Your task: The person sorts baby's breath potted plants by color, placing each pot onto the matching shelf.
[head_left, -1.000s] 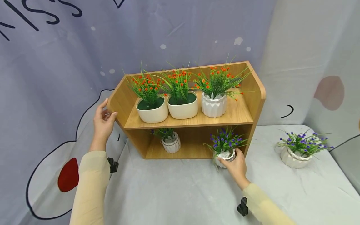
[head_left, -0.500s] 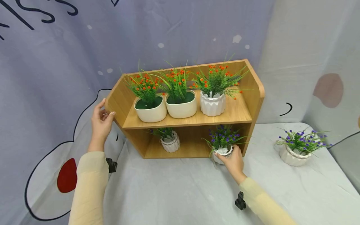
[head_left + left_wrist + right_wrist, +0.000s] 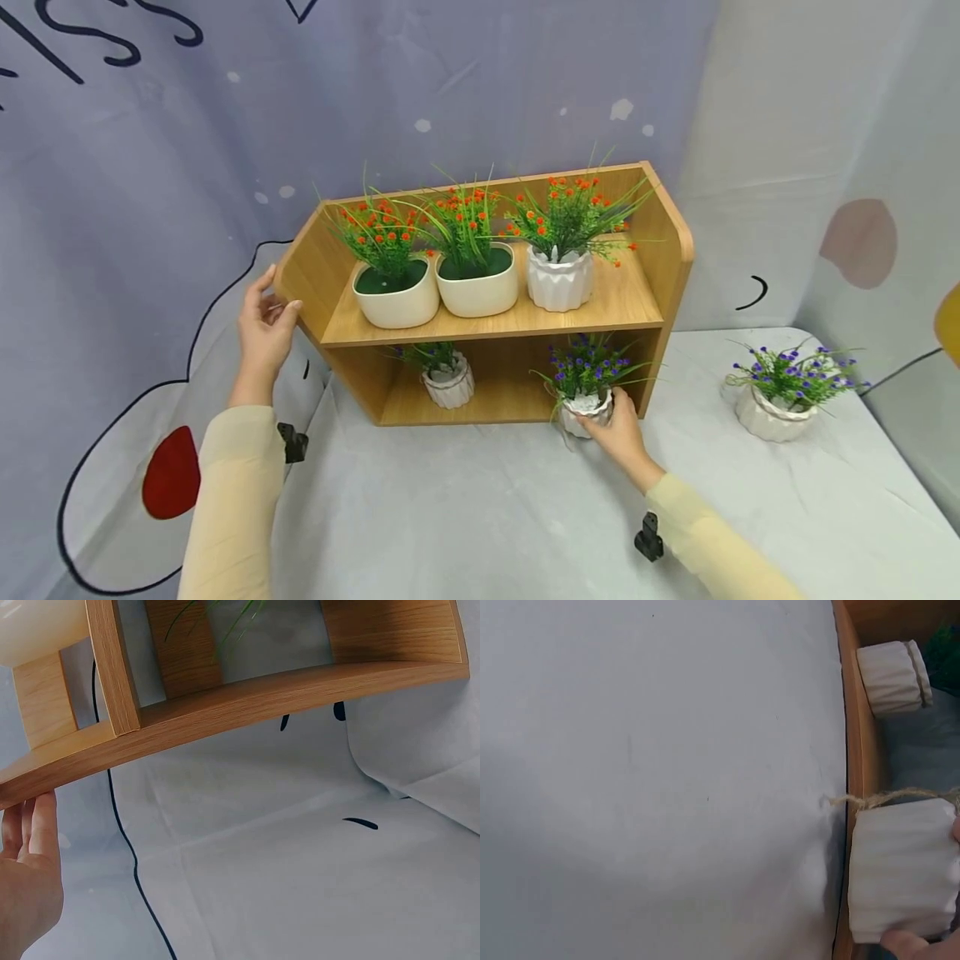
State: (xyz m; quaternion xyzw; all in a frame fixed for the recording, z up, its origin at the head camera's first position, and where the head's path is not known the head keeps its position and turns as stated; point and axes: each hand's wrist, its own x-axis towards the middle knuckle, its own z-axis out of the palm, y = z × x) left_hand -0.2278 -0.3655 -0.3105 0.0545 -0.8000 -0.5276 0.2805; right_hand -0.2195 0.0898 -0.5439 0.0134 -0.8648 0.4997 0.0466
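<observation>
My right hand [image 3: 621, 433] grips a white ribbed pot of purple flowers [image 3: 585, 408] at the lower shelf's front edge, near the right end. Thumb and fingers lie on opposite sides of the pot, which overlaps the wooden edge in the head view. In the right wrist view, a twine strand [image 3: 900, 796] runs along this white pot [image 3: 904, 874]. My left hand [image 3: 264, 337] touches the left side panel of the wooden shelf unit [image 3: 495, 333]. The left wrist view has its straight fingers [image 3: 45, 829] against the panel [image 3: 225, 712].
Two cream oval pots [image 3: 397, 304] and a white ribbed pot [image 3: 561, 282], all with orange flowers, stand on the upper shelf. Another white pot [image 3: 450, 385] leans at the lower left. A pot of purple flowers [image 3: 776, 415] sits on the white-covered table [image 3: 465, 500] to the right.
My right hand has moved the purple-flower pot slightly inward over the lower shelf's front edge. The left hand stays at the side panel, and the head view has shifted a little.
</observation>
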